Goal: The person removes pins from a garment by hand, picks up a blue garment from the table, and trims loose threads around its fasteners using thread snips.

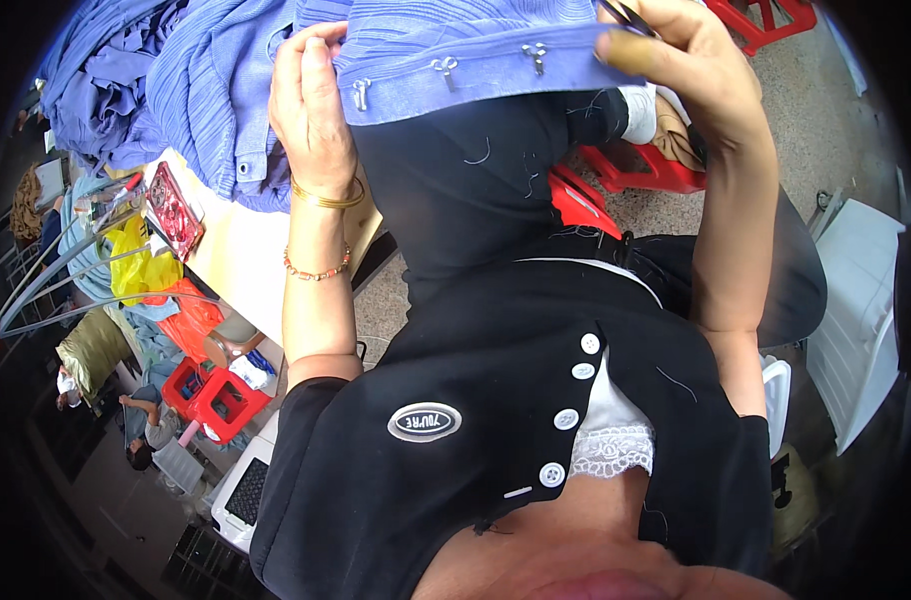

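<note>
A blue pleated garment (456, 35) is stretched between my hands above my lap. Along its smooth band sit metal hooks (443, 70), three of them in view. My left hand (312, 115) is closed on the band's left end, thumb on top. At the right end, my right hand (698, 75) grips the cloth with bent fingers, and its thumb tip looks yellow. A narrow dark tool (628, 17), resembling thread snips, lies within the right hand; its far part is cut off by the frame edge.
More blue garments (211, 90) are heaped on the pale table (241, 260) at left, near a red patterned phone-like object (176, 212). Yellow and orange bags (186, 318) hang beside red stools (221, 400). A white chair (856, 320) stands at right. Another person (151, 430) sits far left.
</note>
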`<state>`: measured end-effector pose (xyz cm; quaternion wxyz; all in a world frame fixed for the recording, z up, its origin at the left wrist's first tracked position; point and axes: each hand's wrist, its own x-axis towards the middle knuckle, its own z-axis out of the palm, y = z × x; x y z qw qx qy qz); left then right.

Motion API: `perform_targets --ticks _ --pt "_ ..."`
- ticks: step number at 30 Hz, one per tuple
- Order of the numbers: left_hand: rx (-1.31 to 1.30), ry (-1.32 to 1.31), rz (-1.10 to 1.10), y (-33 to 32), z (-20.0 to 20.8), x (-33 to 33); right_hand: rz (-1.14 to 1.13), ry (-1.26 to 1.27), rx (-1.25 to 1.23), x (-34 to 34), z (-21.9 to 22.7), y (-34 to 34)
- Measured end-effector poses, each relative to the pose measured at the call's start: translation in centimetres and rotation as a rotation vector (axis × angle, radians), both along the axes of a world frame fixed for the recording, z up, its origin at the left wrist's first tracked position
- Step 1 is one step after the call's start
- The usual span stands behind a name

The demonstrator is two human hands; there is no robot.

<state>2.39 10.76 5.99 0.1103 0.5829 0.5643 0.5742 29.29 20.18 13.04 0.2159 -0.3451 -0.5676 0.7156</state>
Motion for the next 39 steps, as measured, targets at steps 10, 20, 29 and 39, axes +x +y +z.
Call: perform_targets --ticks 10,20,29,39 --pt "-0.122 0.099 0.037 1.6 -3.0 -3.2 0.003 0.022 0.109 -3.2 -4.0 0.4" --pt "0.239 0.442 -0.06 -3.0 3.9 0.8 -0.16 0.142 0.103 -1.7 -5.4 0.1" --pt "0.257 0.951 -0.088 -2.5 6.1 2.9 -0.221 0.129 0.12 -1.4 -4.9 -0.5" --pt "0.152 1.009 -0.101 -2.6 7.0 3.6 -0.281 0.216 0.239 -3.0 -4.0 -1.7"
